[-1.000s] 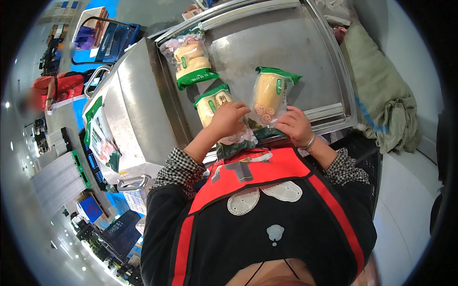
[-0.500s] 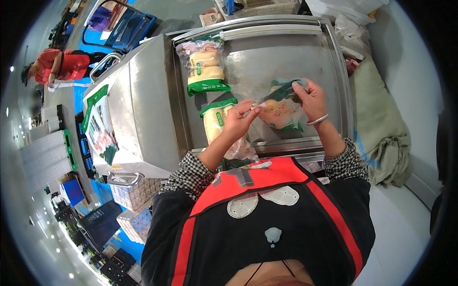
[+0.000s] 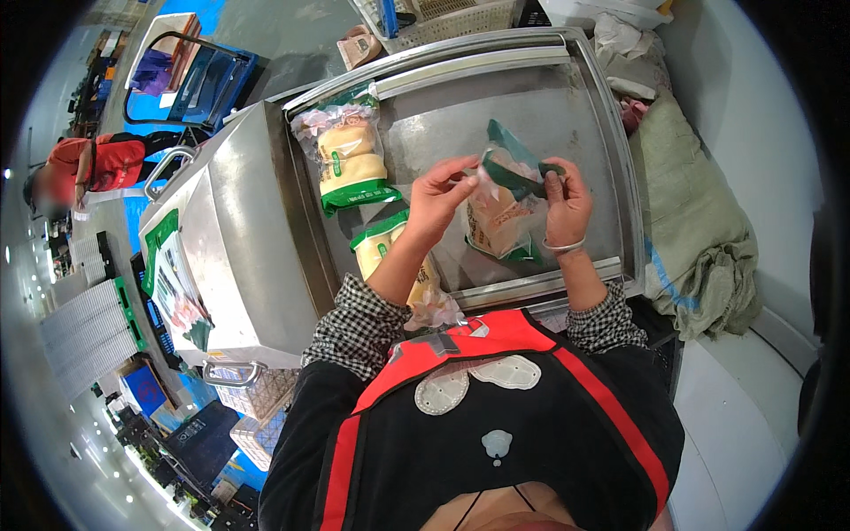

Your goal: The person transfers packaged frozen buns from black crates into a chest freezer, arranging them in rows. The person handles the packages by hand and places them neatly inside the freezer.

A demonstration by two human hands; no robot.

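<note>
Both hands are pinched on the green top edge of a clear printed plastic bag (image 3: 498,221), held over the metal surface. My left hand (image 3: 440,196) grips its left side with thumb and fingers. On the other side, my right hand (image 3: 567,208) closes on the green edge, a white band round its wrist. The top looks spread between them; pale contents show through the print but I cannot make out what they are. To the left lie a bag of pale buns (image 3: 345,164) and a second bun bag (image 3: 376,248), partly covered by my left forearm.
A raised metal rim (image 3: 636,195) surrounds the steel worktop. Left of it stands a sloped steel housing (image 3: 239,239) with handles. Woven sacks (image 3: 695,203) lean at the right. A blue trolley (image 3: 199,84) and a person in red (image 3: 111,166) are at the far left.
The green top of the bag has been raised and spread wider. My left hand has shifted up along it, and the right hand has moved slightly lower. The whole view has shifted a little.
</note>
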